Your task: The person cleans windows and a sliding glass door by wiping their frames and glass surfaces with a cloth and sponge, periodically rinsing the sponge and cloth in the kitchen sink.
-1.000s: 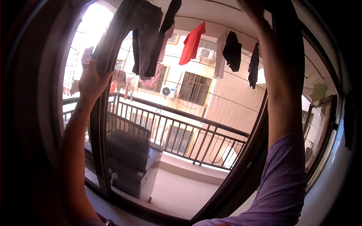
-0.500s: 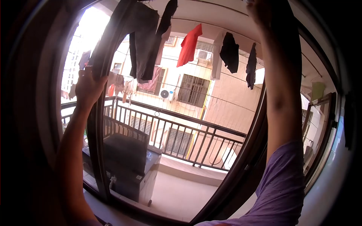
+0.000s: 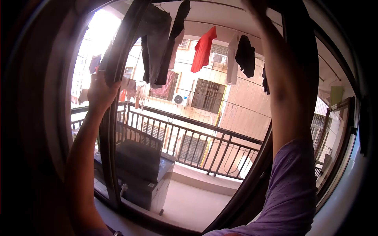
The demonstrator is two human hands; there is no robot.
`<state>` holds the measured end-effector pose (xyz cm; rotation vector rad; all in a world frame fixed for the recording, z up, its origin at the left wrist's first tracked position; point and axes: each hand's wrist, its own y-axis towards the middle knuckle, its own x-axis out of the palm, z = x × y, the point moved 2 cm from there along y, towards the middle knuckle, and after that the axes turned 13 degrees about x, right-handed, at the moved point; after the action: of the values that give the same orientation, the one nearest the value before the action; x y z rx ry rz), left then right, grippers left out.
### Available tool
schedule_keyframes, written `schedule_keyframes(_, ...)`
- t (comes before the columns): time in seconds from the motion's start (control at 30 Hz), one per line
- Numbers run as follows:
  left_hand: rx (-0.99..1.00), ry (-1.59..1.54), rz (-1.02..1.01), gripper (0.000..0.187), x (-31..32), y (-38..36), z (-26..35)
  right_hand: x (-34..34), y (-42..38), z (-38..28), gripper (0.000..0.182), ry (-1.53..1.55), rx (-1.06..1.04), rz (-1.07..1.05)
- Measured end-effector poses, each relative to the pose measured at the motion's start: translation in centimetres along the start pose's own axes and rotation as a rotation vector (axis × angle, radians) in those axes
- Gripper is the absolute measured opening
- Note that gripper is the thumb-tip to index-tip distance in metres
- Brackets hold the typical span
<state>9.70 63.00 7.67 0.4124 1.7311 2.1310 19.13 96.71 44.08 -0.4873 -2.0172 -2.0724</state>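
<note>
My left hand point(image 3: 103, 91) is on the dark upright frame point(image 3: 114, 102) of a glass sliding panel, at the left, its fingers bent around the frame's edge. My right arm, in a purple sleeve point(image 3: 293, 177), reaches up to the top edge of the view. Only the base of my right hand point(image 3: 255, 4) shows there; its fingers are out of sight, so what it touches is hidden. Through the opening hang dark trousers point(image 3: 157, 43), a red garment point(image 3: 203, 49) and a black garment point(image 3: 245, 56).
Beyond the frame stands a dark-lidded appliance point(image 3: 138, 161) on the balcony floor point(image 3: 193, 200). A dark metal railing point(image 3: 212, 151) runs behind it, with a building and an air conditioner unit point(image 3: 180, 99) farther off. Another framed window point(image 3: 334, 137) is at the right.
The scene has shifted slightly to the right in view. My right hand and forearm have moved left across the top. My left hand keeps its place on the frame.
</note>
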Motion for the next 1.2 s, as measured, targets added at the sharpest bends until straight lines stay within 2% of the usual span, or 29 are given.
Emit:
schedule_keyframes(0.03, -0.003, -0.002, 0.006, 0.054, -0.1, 0.1, -0.1, 1.9, -0.6, -1.1, 0.026, 0.274, -0.125, -0.094)
schedule_keyframes(0.1, 0.019, 0.024, 0.014, 0.055, -0.1, 0.0, 0.1, 1.5, -1.5, -1.8, 0.029, 0.247, -0.187, -0.022)
schedule_keyframes(0.17, 0.023, 0.021, 0.023, 0.056, -0.1, 0.0, 0.2, 0.6, -0.7, 1.2, 0.029, 0.252, -0.132, -0.012)
schedule_keyframes(0.2, 0.021, 0.010, 0.023, 0.056, -0.2, 0.0, 0.4, -1.1, -0.1, 2.7, 0.028, 0.094, -0.055, -0.068)
schedule_keyframes(0.23, 0.017, 0.006, 0.025, 0.056, -0.4, 0.0, 0.3, -3.8, -0.6, 2.7, 0.028, 0.326, 0.411, -0.272)
schedule_keyframes(0.27, 0.015, 0.036, 0.036, 0.057, -0.4, 0.2, -0.1, -4.0, 0.2, 4.8, 0.026, 0.080, 0.144, -0.104)
schedule_keyframes(0.3, 0.022, 0.063, 0.033, 0.057, 0.1, 0.5, -0.5, -1.4, 2.2, 7.2, 0.024, -0.119, -0.030, 0.126)
schedule_keyframes(0.37, 0.025, 0.094, 0.045, 0.057, 0.5, 0.6, -0.8, 0.7, 2.0, 5.2, 0.022, -0.147, 0.067, 0.062)
schedule_keyframes(0.4, 0.030, 0.103, 0.049, 0.057, 0.5, 0.6, -0.9, 2.3, 1.6, 3.5, 0.022, 0.025, 0.010, 0.098)
schedule_keyframes(0.43, 0.030, 0.108, 0.051, 0.057, 0.5, 0.4, -0.8, 0.3, -0.7, -0.4, 0.024, 0.198, 0.094, -0.185)
schedule_keyframes(0.47, 0.022, 0.074, 0.029, 0.057, -0.1, 0.4, 0.1, 2.1, -1.1, -2.1, 0.027, 0.208, -0.022, -0.131)
schedule_keyframes(0.5, 0.021, 0.055, 0.013, 0.057, -0.2, 0.3, 0.5, 1.2, -1.0, -2.8, 0.030, -0.059, -0.203, -0.068)
schedule_keyframes(0.57, -0.003, 0.015, -0.007, 0.056, -0.4, 0.2, 0.3, 1.7, -0.2, -0.2, 0.032, 0.142, -0.163, -0.067)
schedule_keyframes(0.6, 0.000, 0.054, 0.014, 0.056, -0.1, 0.3, 0.0, -1.8, -0.5, 0.9, 0.036, 0.242, 0.113, -0.310)
schedule_keyframes(0.63, 0.015, 0.054, 0.022, 0.056, 0.1, 0.4, -0.1, 7.9, 6.5, 8.8, 0.029, 0.036, -0.375, 0.052)
schedule_keyframes(0.7, 0.034, 0.057, 0.034, 0.057, 0.2, 0.4, -0.4, 6.3, 6.3, 7.8, 0.024, -0.064, -0.320, 0.145)
schedule_keyframes(0.83, 0.000, 0.046, 0.084, 0.056, 0.5, 0.6, -0.2, 1.0, 4.0, 10.0, 0.016, -0.297, -0.172, 0.313)
schedule_keyframes(0.93, 0.031, 0.074, 0.063, 0.055, 0.3, 0.6, -0.3, 0.5, 2.8, 3.9, 0.039, -0.141, 0.038, -0.035)
schedule_keyframes(0.97, 0.024, 0.067, 0.054, 0.055, 0.2, 0.4, -0.2, 0.8, 2.3, 1.7, 0.037, -0.102, 0.043, -0.080)
schedule_keyframes(1.2, -0.019, 0.057, 0.024, 0.054, -0.1, 0.8, 0.3, 3.0, -5.8, -14.4, 0.028, 0.125, -0.207, -0.125)
